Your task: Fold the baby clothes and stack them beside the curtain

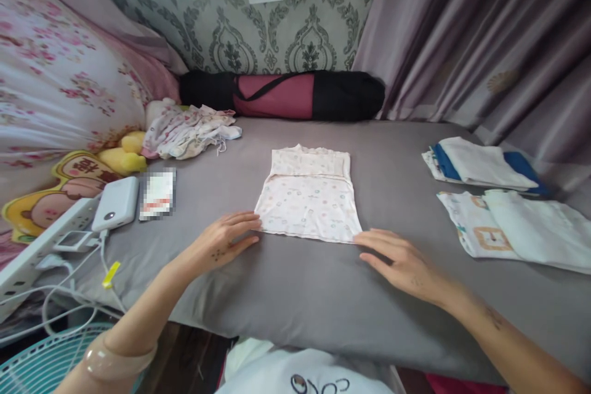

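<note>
A: What lies at far left?

B: A white power bank (115,203) on a grey sheet (295,295), with crumpled baby clothes (184,129) beyond.

A: And the left hand (224,240)?

B: Open, fingers extended, fingertips at the near left corner of a white printed baby garment (309,206), spread flat mid-sheet, its far part doubled over.

A: How would it handle?

B: Light, limp and soft, by the look of it, neither fragile nor slippery; best taken by both near hem corners, lest the layers slip.

A: The right hand (406,261)?

B: Open too, thumb apart, fingertips at the near right corner. Farther right, blue and white folded cloths (489,163) are stacked.
</note>
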`<action>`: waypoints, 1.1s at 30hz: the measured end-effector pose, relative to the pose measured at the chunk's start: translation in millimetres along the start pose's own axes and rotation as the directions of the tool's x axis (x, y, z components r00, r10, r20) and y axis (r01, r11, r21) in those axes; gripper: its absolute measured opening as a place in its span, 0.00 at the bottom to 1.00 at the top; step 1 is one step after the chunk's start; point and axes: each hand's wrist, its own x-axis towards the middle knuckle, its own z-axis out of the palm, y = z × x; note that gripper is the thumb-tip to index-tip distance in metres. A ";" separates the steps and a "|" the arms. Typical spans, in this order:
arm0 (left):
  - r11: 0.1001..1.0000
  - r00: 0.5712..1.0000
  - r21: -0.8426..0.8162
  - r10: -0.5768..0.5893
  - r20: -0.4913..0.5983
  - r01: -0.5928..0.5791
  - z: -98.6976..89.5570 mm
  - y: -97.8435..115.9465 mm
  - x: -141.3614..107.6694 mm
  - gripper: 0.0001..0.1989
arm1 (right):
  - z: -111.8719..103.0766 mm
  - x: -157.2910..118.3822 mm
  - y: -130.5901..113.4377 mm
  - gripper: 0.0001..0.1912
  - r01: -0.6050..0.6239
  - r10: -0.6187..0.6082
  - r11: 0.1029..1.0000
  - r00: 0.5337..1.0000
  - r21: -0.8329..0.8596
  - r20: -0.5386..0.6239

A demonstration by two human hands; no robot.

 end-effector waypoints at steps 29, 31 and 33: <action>0.858 0.929 -0.389 -0.370 -0.016 0.335 -35.3 -4.9 96.4 0.12 | -18.2 72.7 23.8 0.13 -0.289 0.357 0.915 0.905 0.281 -0.231; 0.805 0.908 -0.485 -0.415 -0.050 0.341 -37.3 -14.6 117.0 0.12 | -19.0 88.8 34.4 0.15 -0.352 0.463 0.853 0.852 0.385 -0.246; 0.753 0.875 -0.560 -0.474 -0.097 0.345 -36.5 -26.2 138.5 0.13 | -17.0 107.9 48.6 0.16 -0.353 0.521 0.805 0.805 0.477 -0.283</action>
